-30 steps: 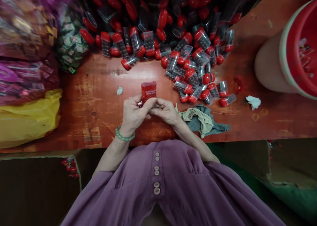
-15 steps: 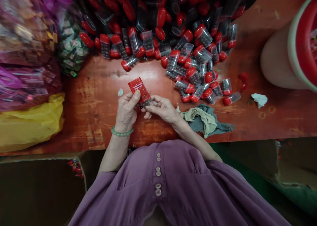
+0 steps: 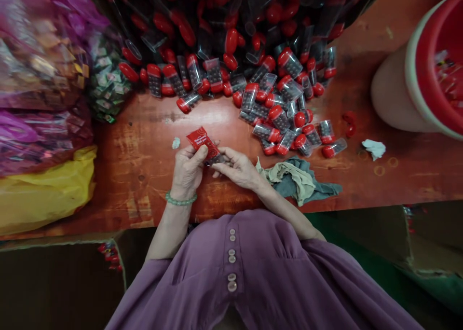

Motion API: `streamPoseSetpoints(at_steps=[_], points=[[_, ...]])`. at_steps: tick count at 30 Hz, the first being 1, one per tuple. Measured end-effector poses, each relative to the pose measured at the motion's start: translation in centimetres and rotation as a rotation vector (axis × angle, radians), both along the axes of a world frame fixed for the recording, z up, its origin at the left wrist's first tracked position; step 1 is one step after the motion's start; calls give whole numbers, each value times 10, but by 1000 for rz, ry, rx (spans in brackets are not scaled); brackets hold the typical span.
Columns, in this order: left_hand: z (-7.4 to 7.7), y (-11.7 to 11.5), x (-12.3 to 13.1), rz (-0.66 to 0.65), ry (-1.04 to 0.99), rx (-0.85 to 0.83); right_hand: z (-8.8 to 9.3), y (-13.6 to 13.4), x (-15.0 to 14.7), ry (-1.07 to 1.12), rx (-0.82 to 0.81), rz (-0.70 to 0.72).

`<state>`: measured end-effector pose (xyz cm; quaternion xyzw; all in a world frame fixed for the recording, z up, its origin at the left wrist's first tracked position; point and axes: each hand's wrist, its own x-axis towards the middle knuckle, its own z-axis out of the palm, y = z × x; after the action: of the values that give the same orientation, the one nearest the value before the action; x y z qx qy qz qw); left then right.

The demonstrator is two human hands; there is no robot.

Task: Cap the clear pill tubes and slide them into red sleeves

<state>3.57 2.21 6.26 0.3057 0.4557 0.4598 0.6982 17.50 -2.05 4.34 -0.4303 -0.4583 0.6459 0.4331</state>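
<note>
Work on the red packet looks midway to me: it is held up, and what remains I cannot tell. My left grip is clamped on its left side; my right grip pinches its near end. Cloths lie right of the packet; beyond it, red-capped tubes heap on the surface.

A red packet is held by the left hand and right hand; red-capped containers are heaped at one o'clock from it.
</note>
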Motion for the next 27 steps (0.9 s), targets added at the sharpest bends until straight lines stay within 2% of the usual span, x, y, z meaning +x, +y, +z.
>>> streamPoseSetpoints(at_steps=[3,5,11,16,20,24,27], points=[[-2,-2,3,16,-27,-3,0,-3,5,-213,131,-15],[-3,-6,5,4,-30,-19,-2,-7,5,-243,161,-32],[-1,-20,13,37,2,-16,-8,-15,-1,-53,137,-35],[1,-18,17,5,21,-40,1,-11,8,-1,57,-7],[9,-17,20,-16,-7,-4,9,-9,15,80,-37,19],[17,-20,26,-2,-15,30,11,-10,20,37,-15,18],[20,-21,32,-51,-23,-1,6,-13,24,100,-17,17]])
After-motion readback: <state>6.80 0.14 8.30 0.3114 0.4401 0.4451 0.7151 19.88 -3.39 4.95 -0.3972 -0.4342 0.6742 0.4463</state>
